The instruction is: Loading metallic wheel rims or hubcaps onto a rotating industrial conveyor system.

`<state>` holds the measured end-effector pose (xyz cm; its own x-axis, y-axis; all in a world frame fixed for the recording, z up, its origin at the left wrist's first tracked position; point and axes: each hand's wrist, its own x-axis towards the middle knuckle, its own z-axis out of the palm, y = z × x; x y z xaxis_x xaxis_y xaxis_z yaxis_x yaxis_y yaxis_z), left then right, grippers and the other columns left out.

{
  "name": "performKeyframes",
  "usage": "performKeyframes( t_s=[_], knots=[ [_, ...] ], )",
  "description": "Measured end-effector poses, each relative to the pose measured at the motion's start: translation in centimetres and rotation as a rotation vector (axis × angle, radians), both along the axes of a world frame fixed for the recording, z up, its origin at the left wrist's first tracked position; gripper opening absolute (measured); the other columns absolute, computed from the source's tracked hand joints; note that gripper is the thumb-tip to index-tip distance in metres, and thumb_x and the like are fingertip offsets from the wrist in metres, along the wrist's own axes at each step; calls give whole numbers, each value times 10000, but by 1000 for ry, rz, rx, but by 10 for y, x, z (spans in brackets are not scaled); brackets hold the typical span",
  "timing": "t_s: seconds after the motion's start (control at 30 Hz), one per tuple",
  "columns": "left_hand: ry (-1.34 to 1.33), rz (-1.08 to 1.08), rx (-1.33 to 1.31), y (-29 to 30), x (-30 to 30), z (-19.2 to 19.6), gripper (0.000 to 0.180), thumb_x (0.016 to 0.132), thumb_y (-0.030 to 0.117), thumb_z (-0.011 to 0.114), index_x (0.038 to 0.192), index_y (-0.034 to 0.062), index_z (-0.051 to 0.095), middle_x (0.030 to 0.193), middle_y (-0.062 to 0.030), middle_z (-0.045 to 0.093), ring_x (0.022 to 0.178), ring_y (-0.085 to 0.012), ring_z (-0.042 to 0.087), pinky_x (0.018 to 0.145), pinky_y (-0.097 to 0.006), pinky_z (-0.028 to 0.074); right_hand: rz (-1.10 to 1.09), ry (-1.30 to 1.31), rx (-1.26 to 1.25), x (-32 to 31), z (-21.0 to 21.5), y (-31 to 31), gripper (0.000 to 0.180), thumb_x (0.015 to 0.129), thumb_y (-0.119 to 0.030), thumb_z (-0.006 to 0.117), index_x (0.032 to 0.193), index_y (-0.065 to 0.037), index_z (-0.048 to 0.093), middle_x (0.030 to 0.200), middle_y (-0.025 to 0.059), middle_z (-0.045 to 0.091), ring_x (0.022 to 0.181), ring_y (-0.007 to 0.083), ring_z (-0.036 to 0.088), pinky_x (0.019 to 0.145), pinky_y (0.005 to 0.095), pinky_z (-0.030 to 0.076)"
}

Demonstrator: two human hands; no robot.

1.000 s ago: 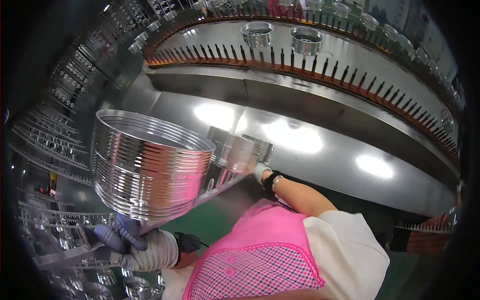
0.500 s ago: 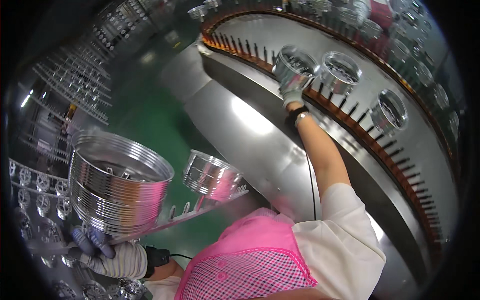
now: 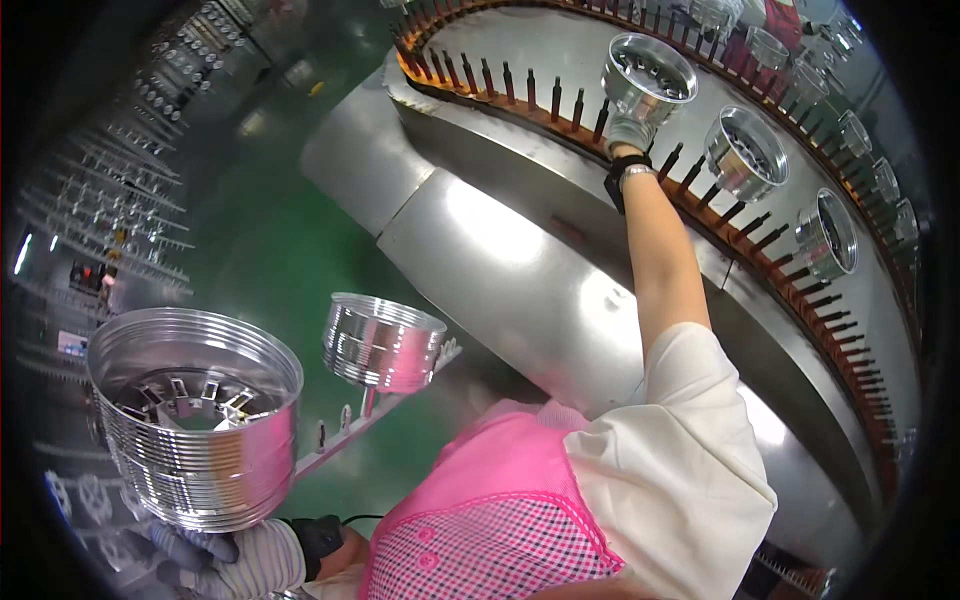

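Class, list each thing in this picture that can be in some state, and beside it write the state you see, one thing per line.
Left hand: gloved, gripping the large ribbed metal drum from below.
Large ribbed metal drum: held up, open end upward.
Right hand: gloved, arm stretched out, grasping a metal drum on the conveyor.
Metal drum on the conveyor: among the pegs, open end showing.
Smaller metal drum: standing on a rack post, untouched.
Conveyor: carrying several more drums.
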<state>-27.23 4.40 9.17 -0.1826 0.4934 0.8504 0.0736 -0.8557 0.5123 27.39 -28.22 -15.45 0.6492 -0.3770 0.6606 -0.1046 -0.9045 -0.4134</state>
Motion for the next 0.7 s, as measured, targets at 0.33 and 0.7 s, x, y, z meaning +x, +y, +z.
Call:
performKeyframes(
  t_s=[0.33,0.7],
  knots=[
    [-289,-280,-118,25,94,21,371,899,183,335,1154,-80,384,1139,-184,494,954,-256,547,851,-371,445,82,576,543,-13,4,10,460,836,-357,437,1165,-37,472,1171,203,484,1082,313,471,895,382,378],
    [-407,-1670,-680,1,76,59,256,887,279,414,722,83,418,533,-1,239,550,-130,317,614,-268,381,1426,682,690,-399,82,158,482,732,-274,570,1114,7,480,943,175,574,870,284,564,755,349,453]
  ],
)
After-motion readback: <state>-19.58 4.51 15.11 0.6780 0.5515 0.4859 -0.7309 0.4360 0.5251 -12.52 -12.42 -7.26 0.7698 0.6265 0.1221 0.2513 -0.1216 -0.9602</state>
